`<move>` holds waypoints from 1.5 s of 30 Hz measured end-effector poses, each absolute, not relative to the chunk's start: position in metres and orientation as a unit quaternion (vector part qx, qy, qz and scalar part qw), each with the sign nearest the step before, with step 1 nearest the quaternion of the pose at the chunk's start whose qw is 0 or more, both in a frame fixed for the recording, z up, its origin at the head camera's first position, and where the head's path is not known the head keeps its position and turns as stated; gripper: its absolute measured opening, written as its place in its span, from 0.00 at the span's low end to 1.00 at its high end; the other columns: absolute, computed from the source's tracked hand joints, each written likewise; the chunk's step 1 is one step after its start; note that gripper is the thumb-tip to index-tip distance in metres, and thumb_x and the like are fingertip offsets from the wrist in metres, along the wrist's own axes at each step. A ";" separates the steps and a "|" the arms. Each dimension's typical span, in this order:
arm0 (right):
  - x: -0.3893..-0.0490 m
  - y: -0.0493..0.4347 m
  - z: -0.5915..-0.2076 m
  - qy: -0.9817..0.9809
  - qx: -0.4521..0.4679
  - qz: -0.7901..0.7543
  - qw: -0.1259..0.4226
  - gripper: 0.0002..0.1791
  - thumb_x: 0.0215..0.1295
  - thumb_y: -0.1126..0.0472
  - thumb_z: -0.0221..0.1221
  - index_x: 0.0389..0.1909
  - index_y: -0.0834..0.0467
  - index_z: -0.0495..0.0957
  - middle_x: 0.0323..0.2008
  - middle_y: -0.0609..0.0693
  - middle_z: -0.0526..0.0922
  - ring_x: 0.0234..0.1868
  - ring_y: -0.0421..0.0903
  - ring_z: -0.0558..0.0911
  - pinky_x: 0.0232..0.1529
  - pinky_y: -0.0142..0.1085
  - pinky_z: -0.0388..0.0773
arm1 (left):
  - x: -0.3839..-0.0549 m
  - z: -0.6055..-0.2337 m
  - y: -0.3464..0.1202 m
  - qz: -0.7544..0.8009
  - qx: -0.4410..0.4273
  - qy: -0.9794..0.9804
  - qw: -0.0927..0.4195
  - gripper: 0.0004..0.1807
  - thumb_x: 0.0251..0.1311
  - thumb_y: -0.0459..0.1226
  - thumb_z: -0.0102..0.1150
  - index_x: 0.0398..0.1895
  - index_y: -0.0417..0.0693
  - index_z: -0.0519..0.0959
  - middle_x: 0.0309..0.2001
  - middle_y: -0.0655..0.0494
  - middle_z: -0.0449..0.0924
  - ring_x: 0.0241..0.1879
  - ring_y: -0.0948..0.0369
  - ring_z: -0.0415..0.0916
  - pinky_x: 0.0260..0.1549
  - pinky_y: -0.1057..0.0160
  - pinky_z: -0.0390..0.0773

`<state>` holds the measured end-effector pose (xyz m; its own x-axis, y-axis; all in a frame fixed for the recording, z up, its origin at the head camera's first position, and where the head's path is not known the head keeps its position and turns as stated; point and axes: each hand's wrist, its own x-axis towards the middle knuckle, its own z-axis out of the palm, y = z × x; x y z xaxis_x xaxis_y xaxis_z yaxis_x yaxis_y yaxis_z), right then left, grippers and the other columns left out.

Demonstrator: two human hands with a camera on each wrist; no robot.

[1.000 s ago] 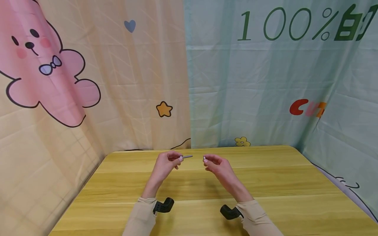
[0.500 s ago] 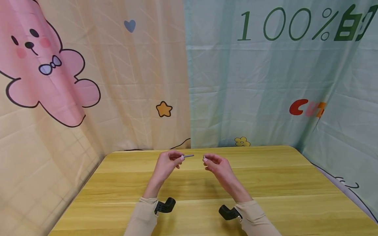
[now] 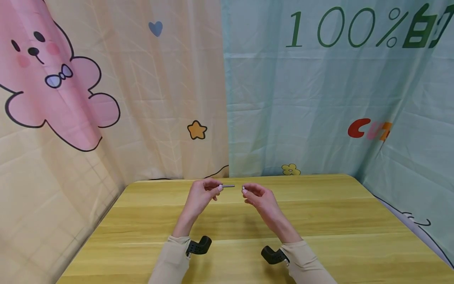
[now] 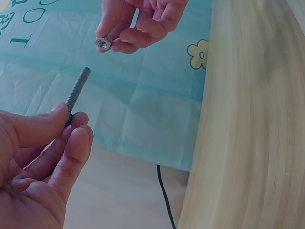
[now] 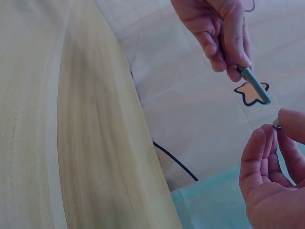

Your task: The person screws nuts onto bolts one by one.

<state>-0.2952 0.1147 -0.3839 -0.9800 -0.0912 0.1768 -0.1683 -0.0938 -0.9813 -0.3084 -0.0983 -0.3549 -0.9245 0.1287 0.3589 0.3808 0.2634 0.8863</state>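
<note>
My left hand (image 3: 200, 196) pinches a grey metal bolt (image 4: 78, 89) by its head between thumb and fingers. The threaded shank points to the right, toward the other hand. In my right hand (image 3: 260, 197) a small metal nut (image 4: 103, 43) is held at the fingertips, its hole facing the bolt in the left wrist view. A short gap separates the bolt's tip from the nut. Both hands are above the far half of the wooden table. The right wrist view shows only a sliver of the nut (image 5: 276, 123) between thumb and finger; the bolt (image 5: 255, 86) slants down toward it.
The wooden table (image 3: 227, 225) spreads beneath both hands. Printed curtains (image 3: 170, 98) hang behind it and along the sides. A black cable (image 4: 165, 195) hangs past the table's edge. Each wrist carries a black camera mount (image 3: 200, 245).
The left hand has shifted slightly right with the bolt, and the right hand slightly left with the nut, narrowing the gap. The bolt now lies more level in the head view.
</note>
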 end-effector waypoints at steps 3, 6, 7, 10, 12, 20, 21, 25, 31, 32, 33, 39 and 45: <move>-0.295 0.114 -0.383 -0.677 0.098 0.728 0.031 0.14 0.67 0.62 0.62 0.51 0.64 0.79 0.44 0.55 0.81 0.44 0.50 0.79 0.49 0.39 0.79 | -0.302 -0.348 -0.095 -0.586 -0.167 -0.786 0.107 0.06 0.60 0.26 0.64 0.39 0.32 0.83 0.32 0.44 0.82 0.26 0.60 0.75 0.23 0.67 0.78; -0.295 0.114 -0.382 -0.680 0.103 0.725 0.034 0.14 0.67 0.62 0.63 0.51 0.64 0.79 0.43 0.55 0.81 0.44 0.50 0.79 0.49 0.38 0.79 | -0.291 -0.336 -0.092 -0.583 -0.176 -0.787 0.099 0.06 0.60 0.25 0.62 0.39 0.29 0.82 0.33 0.39 0.82 0.27 0.60 0.76 0.25 0.65 0.79; -0.295 0.113 -0.382 -0.679 0.103 0.726 0.033 0.14 0.67 0.62 0.63 0.51 0.64 0.79 0.43 0.55 0.81 0.44 0.50 0.79 0.49 0.38 0.79 | -0.287 -0.333 -0.092 -0.583 -0.179 -0.787 0.094 0.06 0.61 0.24 0.62 0.40 0.28 0.82 0.34 0.38 0.82 0.27 0.61 0.76 0.25 0.65 0.79; -0.295 0.113 -0.382 -0.678 0.107 0.727 0.033 0.15 0.67 0.62 0.63 0.51 0.65 0.79 0.43 0.55 0.81 0.44 0.50 0.79 0.48 0.38 0.79 | -0.282 -0.328 -0.091 -0.586 -0.184 -0.785 0.083 0.06 0.61 0.24 0.61 0.40 0.28 0.82 0.35 0.36 0.82 0.27 0.61 0.75 0.25 0.66 0.79; -0.295 0.113 -0.381 -0.678 0.111 0.725 0.034 0.16 0.67 0.62 0.63 0.52 0.66 0.79 0.43 0.55 0.81 0.43 0.50 0.79 0.48 0.38 0.79 | -0.286 -0.332 -0.090 -0.590 -0.182 -0.783 0.078 0.06 0.61 0.24 0.61 0.40 0.28 0.82 0.35 0.36 0.82 0.27 0.60 0.75 0.25 0.67 0.78; -0.296 0.112 -0.381 -0.685 0.120 0.717 0.037 0.15 0.66 0.63 0.63 0.51 0.65 0.79 0.44 0.57 0.81 0.44 0.49 0.79 0.49 0.42 0.79 | -0.306 -0.356 -0.091 -0.601 -0.182 -0.775 0.073 0.06 0.61 0.27 0.64 0.41 0.34 0.83 0.35 0.42 0.83 0.28 0.59 0.76 0.26 0.66 0.79; -0.296 0.112 -0.381 -0.686 0.121 0.717 0.037 0.15 0.66 0.63 0.63 0.51 0.65 0.79 0.44 0.57 0.81 0.44 0.49 0.79 0.49 0.42 0.79 | -0.306 -0.357 -0.091 -0.600 -0.183 -0.776 0.071 0.07 0.61 0.28 0.64 0.41 0.34 0.84 0.35 0.42 0.83 0.28 0.59 0.76 0.26 0.65 0.79; -0.297 0.111 -0.380 -0.687 0.124 0.715 0.041 0.13 0.65 0.65 0.64 0.49 0.65 0.80 0.45 0.59 0.81 0.44 0.50 0.79 0.47 0.39 0.79 | -0.307 -0.359 -0.091 -0.599 -0.185 -0.777 0.065 0.06 0.61 0.28 0.64 0.41 0.35 0.84 0.35 0.42 0.83 0.29 0.58 0.76 0.29 0.59 0.81; -0.298 0.113 -0.378 -0.695 0.130 0.705 0.052 0.14 0.63 0.65 0.66 0.48 0.65 0.81 0.46 0.61 0.82 0.43 0.51 0.81 0.46 0.39 0.80 | -0.307 -0.358 -0.091 -0.597 -0.189 -0.777 0.064 0.06 0.61 0.28 0.64 0.40 0.36 0.84 0.31 0.50 0.83 0.29 0.55 0.78 0.30 0.53 0.82; -0.298 0.113 -0.378 -0.696 0.131 0.704 0.052 0.14 0.63 0.65 0.66 0.48 0.65 0.81 0.46 0.61 0.82 0.43 0.51 0.81 0.46 0.39 0.80 | -0.306 -0.358 -0.091 -0.597 -0.191 -0.776 0.065 0.06 0.61 0.28 0.64 0.40 0.36 0.84 0.31 0.50 0.83 0.29 0.54 0.78 0.30 0.54 0.82; -0.298 0.114 -0.378 -0.698 0.132 0.702 0.051 0.13 0.63 0.65 0.66 0.48 0.65 0.81 0.46 0.62 0.82 0.44 0.52 0.81 0.46 0.39 0.80 | -0.307 -0.358 -0.091 -0.598 -0.191 -0.776 0.063 0.06 0.61 0.27 0.64 0.40 0.36 0.84 0.31 0.51 0.83 0.29 0.54 0.78 0.29 0.56 0.82; -0.298 0.116 -0.377 -0.708 0.133 0.691 0.049 0.14 0.64 0.63 0.66 0.48 0.65 0.82 0.42 0.59 0.84 0.42 0.53 0.82 0.47 0.42 0.80 | -0.307 -0.358 -0.092 -0.601 -0.189 -0.775 0.059 0.05 0.60 0.27 0.64 0.38 0.37 0.85 0.30 0.51 0.84 0.28 0.57 0.79 0.27 0.64 0.80; -0.299 0.117 -0.378 -0.712 0.132 0.688 0.041 0.14 0.65 0.58 0.65 0.43 0.67 0.83 0.36 0.58 0.84 0.36 0.50 0.82 0.41 0.38 0.82 | -0.306 -0.359 -0.091 -0.597 -0.198 -0.775 0.060 0.04 0.60 0.28 0.65 0.38 0.38 0.85 0.30 0.51 0.84 0.28 0.58 0.79 0.28 0.61 0.81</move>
<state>-0.2985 0.1167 -0.3780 -0.9619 -0.1313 0.2397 -0.2442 0.0187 -0.9696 -0.3064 -0.0911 -0.3586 -0.9141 0.2356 0.3300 0.3793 0.2091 0.9014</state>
